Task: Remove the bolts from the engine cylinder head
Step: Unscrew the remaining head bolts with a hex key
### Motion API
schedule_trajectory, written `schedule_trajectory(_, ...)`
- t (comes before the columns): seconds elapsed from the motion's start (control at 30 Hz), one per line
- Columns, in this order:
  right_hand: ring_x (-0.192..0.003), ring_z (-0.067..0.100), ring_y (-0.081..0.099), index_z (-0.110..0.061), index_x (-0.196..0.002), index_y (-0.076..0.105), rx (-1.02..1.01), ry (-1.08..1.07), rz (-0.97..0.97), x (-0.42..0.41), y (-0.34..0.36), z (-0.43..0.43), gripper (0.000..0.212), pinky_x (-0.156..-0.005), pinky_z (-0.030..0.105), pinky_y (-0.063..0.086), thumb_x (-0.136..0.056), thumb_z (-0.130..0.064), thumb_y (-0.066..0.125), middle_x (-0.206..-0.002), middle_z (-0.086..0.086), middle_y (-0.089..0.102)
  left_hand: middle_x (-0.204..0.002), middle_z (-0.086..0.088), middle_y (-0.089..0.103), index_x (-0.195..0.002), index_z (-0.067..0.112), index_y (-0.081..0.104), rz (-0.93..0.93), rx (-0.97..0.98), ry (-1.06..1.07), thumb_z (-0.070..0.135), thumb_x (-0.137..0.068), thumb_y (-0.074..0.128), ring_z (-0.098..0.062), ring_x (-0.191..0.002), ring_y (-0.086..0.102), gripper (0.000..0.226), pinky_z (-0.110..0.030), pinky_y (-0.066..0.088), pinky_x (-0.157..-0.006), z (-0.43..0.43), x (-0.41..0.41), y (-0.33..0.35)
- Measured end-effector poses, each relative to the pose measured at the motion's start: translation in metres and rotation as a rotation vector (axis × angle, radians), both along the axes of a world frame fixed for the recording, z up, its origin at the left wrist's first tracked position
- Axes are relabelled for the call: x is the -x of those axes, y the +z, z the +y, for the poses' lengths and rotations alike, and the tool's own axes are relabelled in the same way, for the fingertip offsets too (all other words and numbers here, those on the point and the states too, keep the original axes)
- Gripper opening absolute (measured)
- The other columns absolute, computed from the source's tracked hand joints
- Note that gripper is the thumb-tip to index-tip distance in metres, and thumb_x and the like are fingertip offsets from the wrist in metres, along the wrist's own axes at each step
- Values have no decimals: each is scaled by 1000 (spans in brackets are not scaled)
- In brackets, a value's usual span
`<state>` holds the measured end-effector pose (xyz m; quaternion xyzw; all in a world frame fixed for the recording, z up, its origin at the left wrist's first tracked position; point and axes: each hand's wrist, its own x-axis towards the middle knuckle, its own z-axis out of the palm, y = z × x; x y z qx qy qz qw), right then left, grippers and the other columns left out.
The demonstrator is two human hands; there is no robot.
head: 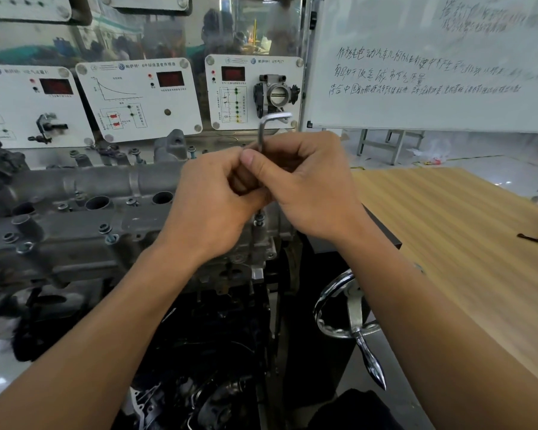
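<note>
Currently: my L hand [212, 206] & R hand [305, 187] both curled round upright hex key [261, 131], seemingly on end bolt [259, 219]; several other bolts [104, 228] left in cyl. head [75, 256].

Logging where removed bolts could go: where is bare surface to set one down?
The wooden table, right of the right hand, is bare up to a small dark item near its right edge. The cylinder head is crowded with bolts and open bores; both the left hand and the right grip the hex key over its right end.
</note>
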<state>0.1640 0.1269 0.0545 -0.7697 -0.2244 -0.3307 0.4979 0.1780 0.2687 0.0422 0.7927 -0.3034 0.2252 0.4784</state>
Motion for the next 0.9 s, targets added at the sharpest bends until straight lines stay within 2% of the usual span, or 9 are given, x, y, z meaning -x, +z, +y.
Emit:
schedule_trajectory(0.07,-76,9,72,-8,-88,78,13,2,-1,1,0,0,8,-70,24,59,-88,-9,71,-79,0,77,-82,6,72,-95,24,68,-2,-13,42,23,-77,77,-7,-73,68,20,-16,53,-62,0,-1,-1)
schedule_trajectory(0.2,-72,7,70,-7,-87,78,-3,-23,11,-1,4,-4,7,-67,26,57,-88,-11,72,-77,-3,75,-106,16,73,-119,24,66,94,-89,-139,12,-90,68,5,-97,68,31,-11,53,-82,4,2,1)
schedule_trajectory(0.3,-66,3,67,-10,-85,77,-27,-11,27,0,6,-4,6,-63,25,55,-88,-11,72,-71,-6,72,-97,12,75,-109,13,74,33,-40,-96,4,-90,68,3,-87,71,22,-13,55,-78,1,4,1)
schedule_trajectory(0.43,-76,10,73,-5,-90,78,-13,-1,38,4,6,-5,8,-72,28,60,-88,-11,73,-80,1,76,-78,-2,75,-89,4,73,-7,148,43,12,-79,80,-15,-70,72,15,-27,60,-67,-6,4,-2)
schedule_trajectory(0.5,-78,15,73,-4,-91,78,7,-6,39,6,7,-6,10,-74,35,60,-89,-11,72,-81,4,77,-84,4,76,-97,11,74,4,115,55,17,-80,80,-13,-76,73,18,-29,60,-70,-7,5,-1)
schedule_trajectory(0.57,-75,14,73,-4,-88,78,13,-16,36,8,9,-8,10,-73,34,60,-89,-11,71,-79,4,76,-96,13,76,-110,23,73,51,22,-39,17,-87,74,-3,-88,72,24,-19,58,-77,-5,8,1)
schedule_trajectory(0.67,-62,4,66,-5,-83,77,11,-7,49,9,11,-10,11,-61,23,54,-90,-11,70,-69,-2,73,-99,13,76,-112,14,73,89,-44,-134,3,-92,65,3,-92,71,24,-11,53,-80,0,7,4)
schedule_trajectory(0.8,-70,5,70,-7,-85,78,39,-3,36,11,11,-5,8,-67,21,56,-88,-9,71,-74,-3,75,-82,1,76,-95,12,75,11,27,47,14,-81,77,-14,-75,73,15,-25,59,-68,-5,8,5)
schedule_trajectory(0.9,-73,13,72,-6,-85,78,50,-9,25,11,11,-3,9,-69,27,59,-88,-10,71,-76,1,76,-85,4,75,-98,19,73,-4,-9,92,20,-80,76,-14,-80,72,18,-28,58,-71,-7,8,8)
